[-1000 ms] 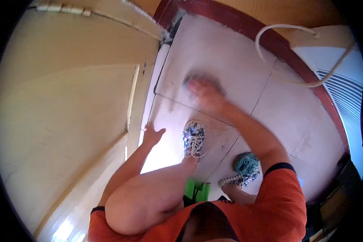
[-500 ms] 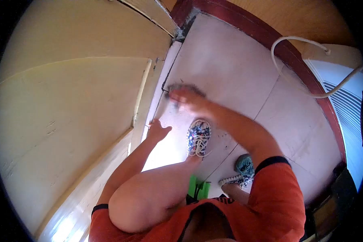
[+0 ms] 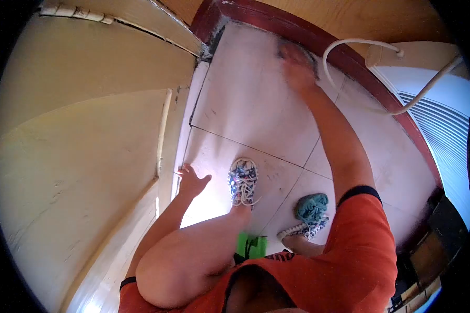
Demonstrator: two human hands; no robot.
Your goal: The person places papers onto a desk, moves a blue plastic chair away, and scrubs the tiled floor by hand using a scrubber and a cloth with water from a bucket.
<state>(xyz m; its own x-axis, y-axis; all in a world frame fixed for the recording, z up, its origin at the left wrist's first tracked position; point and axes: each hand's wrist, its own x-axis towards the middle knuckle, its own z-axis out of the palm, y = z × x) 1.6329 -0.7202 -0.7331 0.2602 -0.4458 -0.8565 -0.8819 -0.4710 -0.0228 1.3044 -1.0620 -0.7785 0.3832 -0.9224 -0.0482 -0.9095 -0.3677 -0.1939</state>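
My right hand (image 3: pixel 298 68) is stretched far forward over the pale tiled floor (image 3: pixel 245 78), pressing on a dark cloth (image 3: pixel 315 67) close to the dark red skirting (image 3: pixel 329 36). Motion blurs both hand and cloth, so the exact grip is unclear. My left hand (image 3: pixel 194 181) rests with fingers spread at the white strip along the foot of the yellowish door (image 3: pixel 89 135), holding nothing. Between my arms, a foot in a patterned, laced shoe (image 3: pixel 243 180) stands on the floor. A bunched teal cloth (image 3: pixel 312 207) lies by my other shoe (image 3: pixel 312 228).
A white appliance with ribbed slats (image 3: pixel 438 120) stands at the right, and its white cable (image 3: pixel 326 57) loops over the floor. Something green (image 3: pixel 252 245) is below me. A wooden panel (image 3: pixel 371 18) rises behind the skirting. Dark items sit at lower right.
My right hand has swept the dark cloth forward and right, from near the door strip to the skirting. My left hand stays at the strip. The view has shifted slightly.
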